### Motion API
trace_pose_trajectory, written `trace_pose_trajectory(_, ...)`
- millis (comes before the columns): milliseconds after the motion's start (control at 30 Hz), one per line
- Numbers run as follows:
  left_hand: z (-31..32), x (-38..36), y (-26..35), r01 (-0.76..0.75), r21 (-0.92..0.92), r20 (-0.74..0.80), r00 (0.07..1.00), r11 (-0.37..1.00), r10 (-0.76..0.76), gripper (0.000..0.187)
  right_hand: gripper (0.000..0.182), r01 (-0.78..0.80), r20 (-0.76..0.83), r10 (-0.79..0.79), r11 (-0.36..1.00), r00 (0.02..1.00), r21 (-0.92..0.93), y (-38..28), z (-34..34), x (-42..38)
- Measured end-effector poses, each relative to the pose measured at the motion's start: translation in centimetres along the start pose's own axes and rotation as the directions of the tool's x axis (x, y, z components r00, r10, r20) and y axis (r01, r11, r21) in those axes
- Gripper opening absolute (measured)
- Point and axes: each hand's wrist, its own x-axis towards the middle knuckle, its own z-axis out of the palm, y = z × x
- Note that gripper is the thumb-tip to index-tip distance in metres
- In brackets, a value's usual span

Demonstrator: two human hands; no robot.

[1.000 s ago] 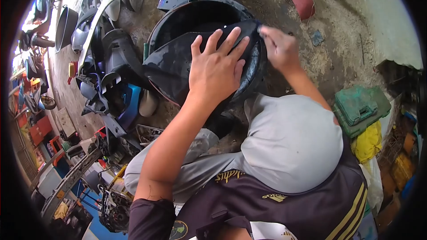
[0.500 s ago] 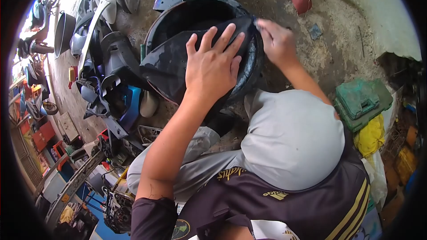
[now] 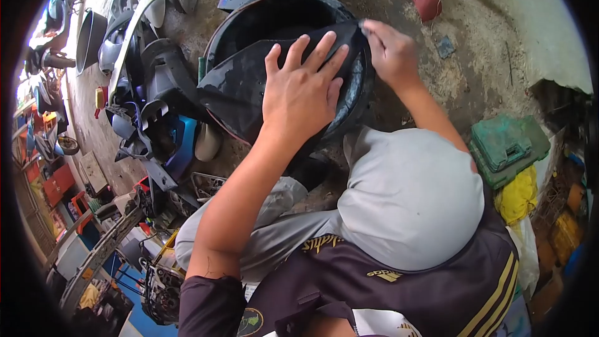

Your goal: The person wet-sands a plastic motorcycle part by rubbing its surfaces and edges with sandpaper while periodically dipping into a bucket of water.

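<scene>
Head view: person squatting on a dirty concrete floor (image 3: 474, 68), knees in grey trousers (image 3: 405, 200) near the bottom. Left hand (image 3: 302, 97) lies flat, fingers spread, palm pressing down on a black plastic panel (image 3: 234, 90); it grips nothing, it just pins the panel. Panel rests tilted across the rim of a black tub (image 3: 281, 15), which sits on the floor just beyond the knees. Right hand (image 3: 387, 53) is at the panel's far right edge, fingers pinched together on something small against that edge; too small and blurred to tell what it is, maybe a rag or abrasive. Looks like the step in hand is rubbing or cleaning the panel edge while the other hand steadies it. Next move would call for keeping the palm pressure on so the panel doesn't slip on the rim, and working the pinch along the edge. Left side: pile of scooter body parts (image 3: 150, 112). Right side: green case (image 3: 505, 146), yellow cloth (image 3: 516, 196) nearer.
</scene>
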Motion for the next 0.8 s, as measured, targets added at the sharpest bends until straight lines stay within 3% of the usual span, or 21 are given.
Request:
trace_pose_trajectory(100, 0.1, 0.0, -0.2, 0.003, -0.020, -0.016, 1.000, 1.000, -0.003, 0.054, 0.014, -0.012, 0.051, 0.011, 1.000, 0.999, 0.008, -1.4, -0.8, -2.2)
trace_pose_trajectory(200, 0.6, -0.2, 0.1, -0.002, -0.014, -0.006, 1.000, 1.000, 0.002, 0.054, 0.014, -0.008, -0.017, 0.008, 1.000, 1.000, 0.013, -0.1, 0.0, 0.6)
trace_pose_trajectory(367, 0.1, 0.1, -0.2, 0.003, -0.014, -0.028, 1.000, 1.000, -0.004, 0.053, 0.015, -0.008, 0.006, 0.008, 0.999, 1.000, 0.050, -0.8, -0.4, -1.0)
trace_pose_trajectory(467, 0.5, -1.0, 0.4, 0.003, -0.026, 0.012, 1.000, 1.000, -0.002, 0.054, 0.016, -0.125, 0.027, 0.123, 0.987, 0.992, 0.098, 0.2, -0.2, 0.9)
trace_pose_trajectory(500, 0.3, -0.6, 0.3, 0.000, -0.017, 0.007, 1.000, 1.000, 0.001, 0.054, 0.016, -0.092, 0.021, 0.091, 0.995, 0.996, 0.026, -0.3, -0.5, 0.3)
trace_pose_trajectory(800, 0.2, -0.1, 0.0, 0.003, -0.005, -0.004, 1.000, 1.000, -0.003, 0.055, 0.017, -0.038, 0.032, 0.038, 0.999, 0.999, 0.003, -0.5, -0.9, -0.7)
